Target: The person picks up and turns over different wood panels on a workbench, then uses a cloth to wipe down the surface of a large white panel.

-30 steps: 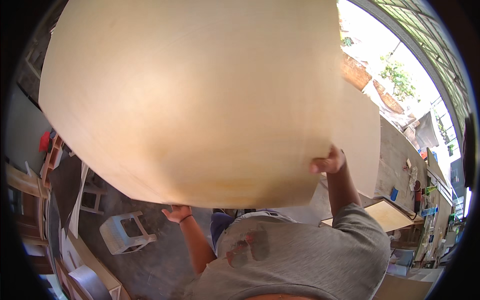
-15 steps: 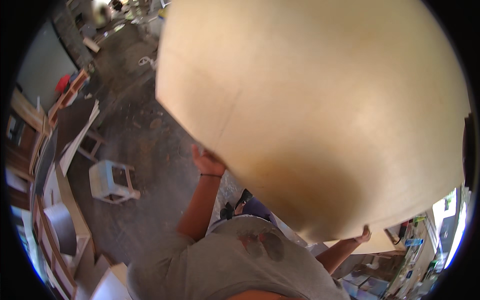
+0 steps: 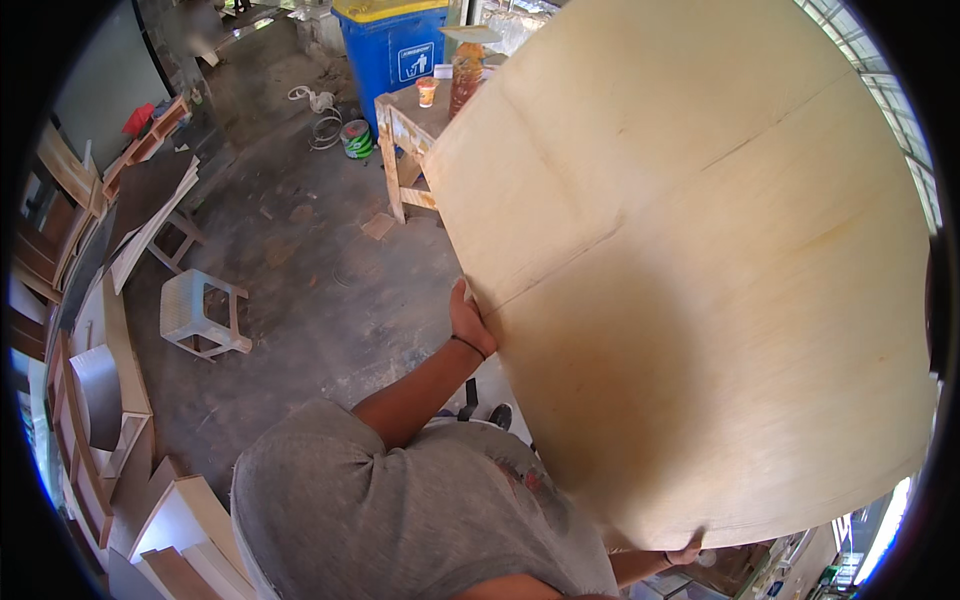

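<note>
Left hand (image 3: 474,323): at side edge; fingers partly hidden, cannot tell if closed;
Right hand (image 3: 684,552): clamped on near edge;
Wooden panel (image 3: 770,270): between and beyond fingers; likely stiff, unwieldy; best held edgewise

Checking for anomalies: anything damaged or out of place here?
Yes: a broken dark line mars the pale panel near the left hand; scratch, crack or drawn mark, can't tell. A loosely looped white cord and, by the wooden stand, a flat scrap look left underfoot on the floor.
</note>
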`<state>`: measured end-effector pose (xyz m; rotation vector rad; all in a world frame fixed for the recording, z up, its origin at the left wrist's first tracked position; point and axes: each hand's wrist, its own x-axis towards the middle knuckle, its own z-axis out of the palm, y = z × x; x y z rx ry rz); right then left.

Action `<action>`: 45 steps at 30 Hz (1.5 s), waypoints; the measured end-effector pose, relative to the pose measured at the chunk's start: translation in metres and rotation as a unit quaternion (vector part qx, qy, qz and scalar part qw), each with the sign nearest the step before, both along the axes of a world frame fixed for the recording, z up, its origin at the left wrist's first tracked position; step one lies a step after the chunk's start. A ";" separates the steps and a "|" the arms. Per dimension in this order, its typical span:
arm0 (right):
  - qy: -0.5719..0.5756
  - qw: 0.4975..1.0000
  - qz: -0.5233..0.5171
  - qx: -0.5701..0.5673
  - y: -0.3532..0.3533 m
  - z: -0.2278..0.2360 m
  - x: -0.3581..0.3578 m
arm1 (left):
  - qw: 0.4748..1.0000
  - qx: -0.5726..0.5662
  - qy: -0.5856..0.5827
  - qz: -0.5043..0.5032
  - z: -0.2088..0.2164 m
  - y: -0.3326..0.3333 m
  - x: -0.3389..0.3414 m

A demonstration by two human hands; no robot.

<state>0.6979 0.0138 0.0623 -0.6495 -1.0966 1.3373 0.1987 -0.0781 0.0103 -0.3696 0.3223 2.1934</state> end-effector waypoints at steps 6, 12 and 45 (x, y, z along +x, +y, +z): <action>-0.012 0.999 0.017 -0.043 0.043 -0.002 0.025 | 0.994 -0.102 -0.047 -0.005 -0.029 0.032 0.036; 0.032 0.982 0.153 -0.104 0.097 -0.012 0.000 | 0.989 -0.129 -0.027 0.061 -0.074 0.038 0.033; -0.350 0.908 0.112 -0.199 0.325 -0.149 -0.099 | 0.956 -0.272 0.020 0.105 -0.037 0.079 0.021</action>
